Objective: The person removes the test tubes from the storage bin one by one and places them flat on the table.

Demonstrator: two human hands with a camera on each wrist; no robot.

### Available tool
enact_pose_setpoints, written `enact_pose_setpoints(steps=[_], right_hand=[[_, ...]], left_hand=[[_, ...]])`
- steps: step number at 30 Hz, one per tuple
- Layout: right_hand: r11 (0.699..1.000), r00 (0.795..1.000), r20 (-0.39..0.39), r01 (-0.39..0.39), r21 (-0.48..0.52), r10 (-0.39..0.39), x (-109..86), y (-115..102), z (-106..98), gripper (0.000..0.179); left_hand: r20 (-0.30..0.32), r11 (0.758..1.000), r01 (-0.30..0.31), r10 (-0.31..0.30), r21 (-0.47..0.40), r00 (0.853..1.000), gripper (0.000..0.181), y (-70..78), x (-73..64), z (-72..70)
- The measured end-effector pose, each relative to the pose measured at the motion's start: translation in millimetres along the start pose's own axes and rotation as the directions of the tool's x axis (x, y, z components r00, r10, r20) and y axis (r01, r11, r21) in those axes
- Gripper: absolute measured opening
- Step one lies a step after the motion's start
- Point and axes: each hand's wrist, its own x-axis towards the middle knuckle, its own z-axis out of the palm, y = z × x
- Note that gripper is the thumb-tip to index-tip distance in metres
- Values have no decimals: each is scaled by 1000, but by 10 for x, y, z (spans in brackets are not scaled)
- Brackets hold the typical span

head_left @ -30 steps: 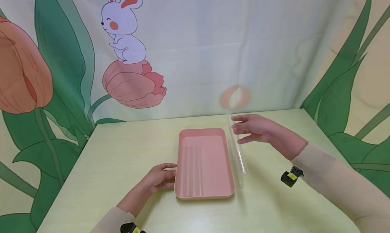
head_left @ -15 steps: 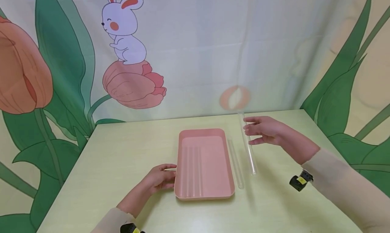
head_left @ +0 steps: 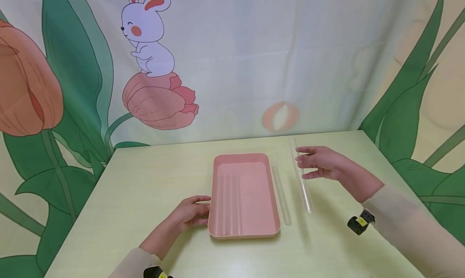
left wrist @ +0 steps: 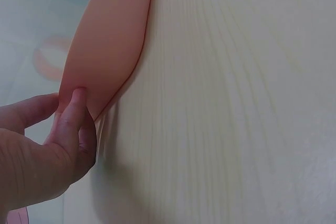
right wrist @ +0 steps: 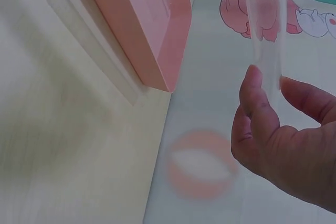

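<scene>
A pink rectangular tray (head_left: pixel 256 197) stands on the table, and several clear test tubes (head_left: pixel 229 205) lie side by side in its left half. My left hand (head_left: pixel 190 212) holds the tray's left side, its thumb and fingertips at the wall in the left wrist view. Right of the tray, my right hand (head_left: pixel 321 163) pinches another clear test tube (head_left: pixel 305 195) between thumb and fingers, tilted above the table. In the right wrist view this held tube (right wrist: pixel 270 19) rises from the fingertips. One more test tube (head_left: pixel 281 197) lies on the table close along the tray's right wall.
The pale wood-grain table (head_left: pixel 145 181) ends at the back against a hanging cloth (head_left: pixel 232 68) printed with a rabbit and tulips. Small black cameras sit at both wrists; the right wrist camera (head_left: pixel 361 222) is in full view.
My right hand has moved right, away from the tray, with the test tube, then slightly toward me and lower. The lying tube now shows fully. The left hand and tray have stayed in place.
</scene>
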Motion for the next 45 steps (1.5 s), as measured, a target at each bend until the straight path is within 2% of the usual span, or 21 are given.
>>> enact_pose_setpoints(steps=[11,21,36,45], right_hand=[[999,1000,-27,7,32,-6,108,139,2,66],[1000,999,-33,-3,12,3,275,284,19,66],[1000,1000,-6,-18,-15,17,563,528,106,65],[999,999,-28,-44,16,44,678,645,163,63]], left_hand=[[-17,1000,9,-9,3,1000,46,-14,12,-4],[13,1000,10,-10,-21,1000,48,-11,0,-13],[-16,1000,23,-23,-14,1000,47,7,-2,2],[-26,999,31,-31,-13,999,47,-2,-7,11]])
